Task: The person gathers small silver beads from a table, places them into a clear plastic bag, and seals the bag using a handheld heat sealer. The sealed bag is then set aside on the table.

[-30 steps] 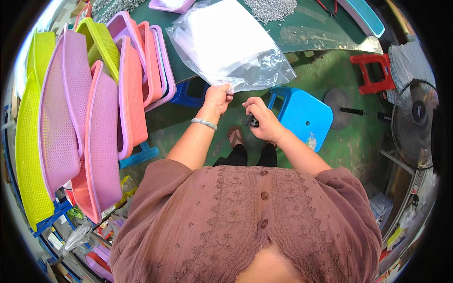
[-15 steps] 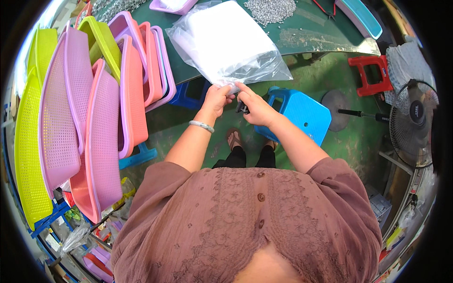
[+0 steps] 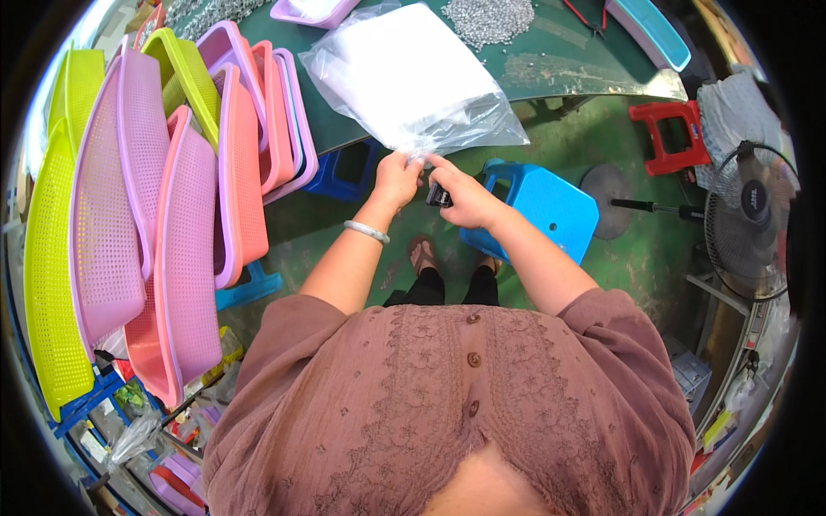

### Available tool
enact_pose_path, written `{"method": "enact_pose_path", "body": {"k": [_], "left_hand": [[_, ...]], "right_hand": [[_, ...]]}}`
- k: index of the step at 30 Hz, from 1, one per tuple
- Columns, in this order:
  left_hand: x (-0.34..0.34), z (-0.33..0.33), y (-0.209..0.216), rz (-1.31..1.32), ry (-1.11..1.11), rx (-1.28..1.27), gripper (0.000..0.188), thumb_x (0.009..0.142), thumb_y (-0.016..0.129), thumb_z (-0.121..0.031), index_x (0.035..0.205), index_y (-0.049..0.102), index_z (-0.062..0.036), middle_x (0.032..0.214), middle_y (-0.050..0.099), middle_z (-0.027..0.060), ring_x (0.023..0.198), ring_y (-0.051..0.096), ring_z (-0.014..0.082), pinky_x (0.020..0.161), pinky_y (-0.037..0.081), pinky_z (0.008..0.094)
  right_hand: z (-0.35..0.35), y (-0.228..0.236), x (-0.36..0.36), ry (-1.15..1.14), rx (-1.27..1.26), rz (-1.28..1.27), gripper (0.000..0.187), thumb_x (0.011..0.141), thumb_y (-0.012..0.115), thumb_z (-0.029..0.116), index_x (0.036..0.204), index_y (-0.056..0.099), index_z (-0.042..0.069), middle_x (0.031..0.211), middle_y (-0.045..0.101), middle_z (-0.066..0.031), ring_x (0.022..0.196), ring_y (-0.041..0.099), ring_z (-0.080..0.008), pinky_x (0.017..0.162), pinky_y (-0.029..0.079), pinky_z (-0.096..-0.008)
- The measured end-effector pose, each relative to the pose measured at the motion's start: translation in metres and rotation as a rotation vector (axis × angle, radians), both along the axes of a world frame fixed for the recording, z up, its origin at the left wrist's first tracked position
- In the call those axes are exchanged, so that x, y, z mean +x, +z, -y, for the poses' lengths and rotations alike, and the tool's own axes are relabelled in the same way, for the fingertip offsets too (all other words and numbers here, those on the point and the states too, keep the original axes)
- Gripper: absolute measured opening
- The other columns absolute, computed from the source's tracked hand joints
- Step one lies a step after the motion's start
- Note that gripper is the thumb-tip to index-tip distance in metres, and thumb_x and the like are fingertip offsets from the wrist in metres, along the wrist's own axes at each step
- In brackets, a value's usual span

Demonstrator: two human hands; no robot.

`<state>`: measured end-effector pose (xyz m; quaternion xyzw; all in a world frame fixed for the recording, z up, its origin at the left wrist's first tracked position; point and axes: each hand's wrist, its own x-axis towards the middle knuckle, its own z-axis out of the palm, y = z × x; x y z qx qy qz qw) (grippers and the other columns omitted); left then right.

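Note:
A clear plastic bag (image 3: 495, 127) with a flat white stack (image 3: 413, 69) inside lies at the table's near edge, its near end drawn together toward me. My left hand (image 3: 397, 182) is closed on that gathered end, a pale bangle on its wrist. Close against it, my right hand (image 3: 465, 198) curls round a small black tool (image 3: 439, 196), mostly hidden by the palm, so its kind does not show. The right index finger stretches forward to the bunched plastic, beside the left fingertips.
The green table (image 3: 564, 76) carries a heap of small silvery pieces (image 3: 490, 19), red-handled pliers (image 3: 587, 17) and a teal-lined tray (image 3: 650, 33). Stacked plastic baskets (image 3: 191, 249) crowd the left. A blue stool (image 3: 551, 211), a red stool (image 3: 669, 138) and a fan (image 3: 750, 215) stand right.
Both hands stay at the bag's gathered end. The right hand has shifted slightly, and more of the black tool shows. The whole view has moved a little.

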<state>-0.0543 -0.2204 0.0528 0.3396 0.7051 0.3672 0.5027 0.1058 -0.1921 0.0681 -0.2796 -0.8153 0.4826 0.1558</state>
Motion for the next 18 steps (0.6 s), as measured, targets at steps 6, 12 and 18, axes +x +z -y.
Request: {"method": "enact_pose_path", "body": {"k": [6,12,18], "left_hand": [[-0.001,0.009,-0.014,0.335,0.265,-0.118,0.011,0.085,0.054,-0.013,0.083,0.054,-0.0025,0.067,0.056,0.0033,0.052,0.051,0.0098,0.046,0.041,0.0231],[-0.006,0.011,-0.025,0.485,0.309,-0.147,0.010,0.086,0.053,-0.015,0.083,0.053,-0.0056,0.068,0.057,0.0026,0.053,0.051,0.0098,0.046,0.042,0.0226],[-0.009,0.009,-0.023,0.503,0.285,-0.164,0.010,0.087,0.052,-0.017,0.085,0.052,-0.0073,0.068,0.056,0.0015,0.055,0.052,0.0103,0.050,0.044,0.0236]], "right_hand": [[0.019,-0.010,0.005,-0.790,-0.934,-0.473,0.028,0.072,0.065,0.001,0.091,0.045,0.004,0.084,0.055,-0.0067,0.074,0.056,-0.0167,0.068,0.047,-0.0312],[0.023,-0.012,0.020,-0.931,-1.417,-0.835,0.026,0.077,0.066,0.012,0.091,0.045,0.007,0.084,0.051,-0.0040,0.077,0.054,-0.0187,0.072,0.047,-0.0364],[0.015,-0.023,0.022,-0.918,-1.437,-0.895,0.023,0.084,0.058,0.020,0.094,0.049,0.001,0.092,0.055,-0.0096,0.088,0.053,-0.0240,0.087,0.041,-0.0390]]}}
